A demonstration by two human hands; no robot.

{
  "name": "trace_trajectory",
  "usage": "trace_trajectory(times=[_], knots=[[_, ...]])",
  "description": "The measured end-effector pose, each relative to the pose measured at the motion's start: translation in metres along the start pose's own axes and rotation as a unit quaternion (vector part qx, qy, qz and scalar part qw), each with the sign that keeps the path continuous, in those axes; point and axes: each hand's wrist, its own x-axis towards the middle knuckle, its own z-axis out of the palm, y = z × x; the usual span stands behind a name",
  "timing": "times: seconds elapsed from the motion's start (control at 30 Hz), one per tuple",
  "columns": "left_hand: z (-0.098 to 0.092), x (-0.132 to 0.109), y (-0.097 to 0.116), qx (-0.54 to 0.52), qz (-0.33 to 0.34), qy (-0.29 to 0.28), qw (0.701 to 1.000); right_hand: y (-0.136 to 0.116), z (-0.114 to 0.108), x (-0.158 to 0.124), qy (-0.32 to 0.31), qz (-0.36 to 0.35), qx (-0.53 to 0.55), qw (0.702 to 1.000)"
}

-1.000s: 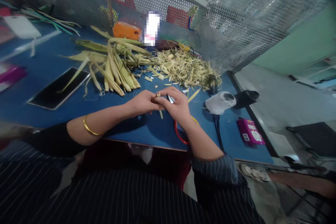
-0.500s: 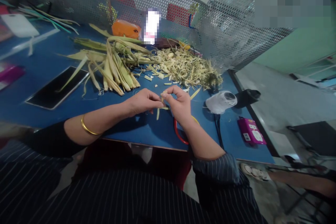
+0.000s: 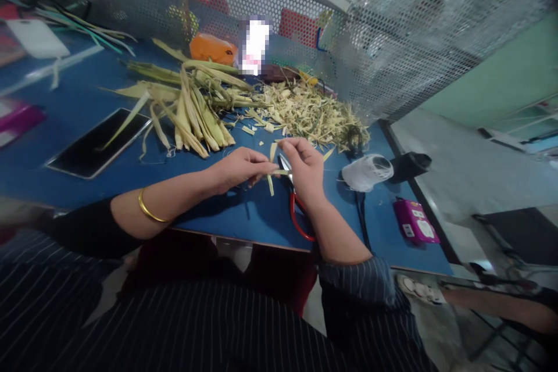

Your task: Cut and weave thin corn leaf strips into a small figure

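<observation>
My left hand (image 3: 244,170) is closed in a pinch on narrow pale corn husk strips (image 3: 271,185), whose ends poke out past the fingertips. Just to its right, my right hand (image 3: 307,171) has thumb and forefinger together on another husk piece (image 3: 273,151), which stands upright between the hands. Scissors with red handles (image 3: 293,218) lie on the table under my right hand, which hides part of them. Beyond my hands is a bundle of corn husks (image 3: 203,119), and right of it a heap of husk scraps (image 3: 311,107).
A white thread spool (image 3: 367,171) and a black spool (image 3: 412,167) stand at the right, near a purple packet (image 3: 416,221). A dark phone-like slab (image 3: 98,142) lies left on the blue table (image 3: 248,226). A perforated metal screen (image 3: 349,64) borders the back. Someone's leg (image 3: 488,305) shows at lower right.
My right hand has moved slightly right, away from my left fingertips. The scissors' blades now show between the hands, and the upright husk piece is more visible.
</observation>
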Motion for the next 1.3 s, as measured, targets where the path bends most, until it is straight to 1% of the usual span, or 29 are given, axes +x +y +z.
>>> trace_trajectory(times=[0.1, 0.2, 0.27, 0.33, 0.5, 0.57, 0.67, 0.73, 0.77, 0.83, 0.9, 1.03, 1.13, 1.2, 1.3], knots=[[-0.001, 0.002, 0.001, -0.067, -0.022, 0.025, 0.997, 0.005, -0.004, 0.004, 0.007, 0.085, 0.071, 0.994], [-0.002, 0.003, 0.002, -0.095, -0.042, 0.049, 0.993, 0.005, -0.004, 0.004, -0.033, 0.147, 0.134, 0.979], [-0.003, 0.002, 0.002, -0.072, -0.030, 0.052, 0.996, 0.002, -0.002, 0.002, -0.059, 0.160, 0.157, 0.973], [-0.002, 0.001, 0.002, -0.034, -0.015, 0.047, 0.998, 0.000, 0.001, 0.000, -0.061, 0.159, 0.163, 0.972], [0.000, -0.001, 0.000, 0.022, -0.005, 0.043, 0.999, -0.001, 0.002, 0.000, -0.030, 0.152, 0.147, 0.977], [-0.001, 0.000, 0.000, 0.028, 0.001, 0.054, 0.998, -0.002, 0.000, 0.001, -0.045, 0.141, 0.125, 0.981], [-0.003, 0.001, 0.000, 0.014, 0.010, 0.091, 0.996, -0.006, -0.005, 0.002, -0.096, 0.126, 0.112, 0.981], [-0.004, 0.001, 0.001, 0.005, 0.015, 0.105, 0.994, -0.008, -0.007, 0.002, -0.115, 0.126, 0.138, 0.976], [-0.004, 0.001, 0.001, 0.004, 0.016, 0.104, 0.994, -0.008, -0.007, 0.002, -0.116, 0.130, 0.158, 0.972], [-0.004, 0.000, 0.001, 0.009, 0.016, 0.085, 0.996, -0.006, -0.007, 0.001, -0.103, 0.140, 0.194, 0.965], [-0.004, 0.000, 0.001, 0.016, 0.015, 0.066, 0.998, -0.002, -0.004, 0.000, -0.080, 0.149, 0.208, 0.963], [-0.003, 0.000, 0.001, 0.028, 0.015, 0.056, 0.998, 0.002, 0.000, -0.002, -0.026, 0.143, 0.190, 0.971], [-0.001, 0.001, 0.003, 0.031, 0.022, 0.051, 0.998, 0.002, 0.001, -0.002, -0.003, 0.130, 0.178, 0.975], [-0.001, 0.000, 0.005, 0.015, 0.019, 0.054, 0.998, 0.002, 0.000, -0.001, 0.003, 0.114, 0.157, 0.981], [-0.002, -0.001, 0.006, -0.048, -0.005, 0.061, 0.997, 0.002, -0.003, 0.002, 0.010, 0.077, 0.111, 0.991]])
